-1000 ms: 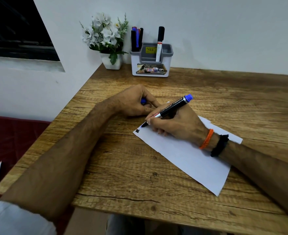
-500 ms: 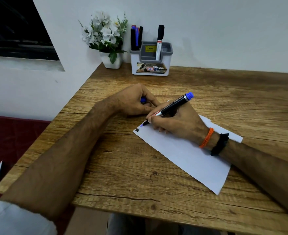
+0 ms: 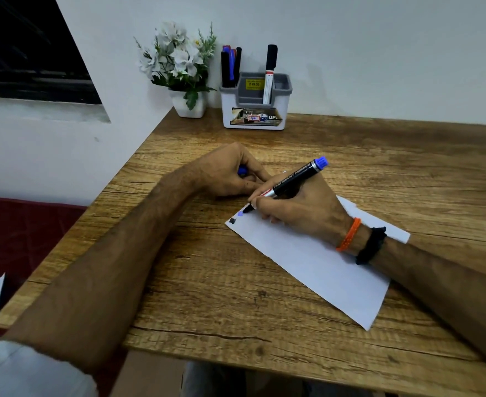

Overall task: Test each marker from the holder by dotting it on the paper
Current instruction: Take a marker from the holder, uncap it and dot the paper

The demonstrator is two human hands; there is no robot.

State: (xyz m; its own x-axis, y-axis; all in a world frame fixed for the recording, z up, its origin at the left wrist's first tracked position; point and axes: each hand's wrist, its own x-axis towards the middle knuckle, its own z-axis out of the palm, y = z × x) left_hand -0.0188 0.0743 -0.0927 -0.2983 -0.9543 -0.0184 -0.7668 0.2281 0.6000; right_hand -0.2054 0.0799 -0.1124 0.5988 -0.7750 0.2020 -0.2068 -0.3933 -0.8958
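Head view, landmark: paper (image 3: 316,262), a white sheet lying askew on the wooden table (image 3: 350,156); every place below is given from it.
Right hand (image 3: 302,210): resting on the paper's far-left part, fingers curled tightly around the blue marker (image 3: 290,181) in a writing grip.
Blue marker: slanted, tip down at the paper's far-left corner, blue end up and away.
Change: a blue dot (image 3: 240,214) now shows at the tip, where half a second ago only a faint trace was visible.
Black dot (image 3: 232,220): just beside the blue dot, nearer the corner.
Left hand (image 3: 227,173): off the paper's far-left edge, fingers closed around a small blue piece, probably the cap (image 3: 242,171).
Holder (image 3: 254,101): well beyond the paper, against the wall, with several markers upright.
Meaning: judged from the two dots, the second marker is proven; recapping and returning it looks next.
Flower pot (image 3: 188,106): just left of the holder.
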